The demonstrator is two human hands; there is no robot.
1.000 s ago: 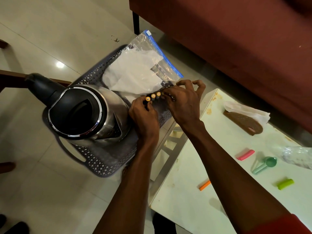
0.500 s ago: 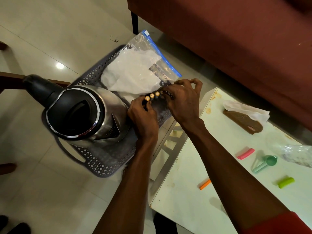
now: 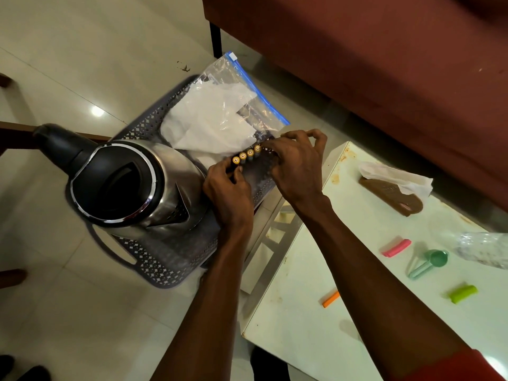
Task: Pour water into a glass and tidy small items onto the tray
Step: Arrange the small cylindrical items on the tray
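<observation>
A grey perforated tray (image 3: 154, 266) holds a steel kettle (image 3: 132, 182) with a black lid and a clear zip bag (image 3: 220, 114) with white paper in it. Between kettle and bag stands a row of several gold-tipped batteries (image 3: 246, 155) on the tray. My left hand (image 3: 229, 188) pinches the row's left end. My right hand (image 3: 298, 163) rests its fingertips on the right end.
A white table (image 3: 316, 312) at the right carries a pink clip (image 3: 397, 248), an orange clip (image 3: 330, 298), a green clip (image 3: 463, 293), a teal scoop (image 3: 431, 261), a brown wallet-like item under tissue (image 3: 393, 193) and a crumpled plastic bottle (image 3: 483, 250). A maroon sofa (image 3: 384, 64) stands behind.
Both hands stay on the batteries. One more gold tip shows in the row now than before. The view has shifted slightly.
</observation>
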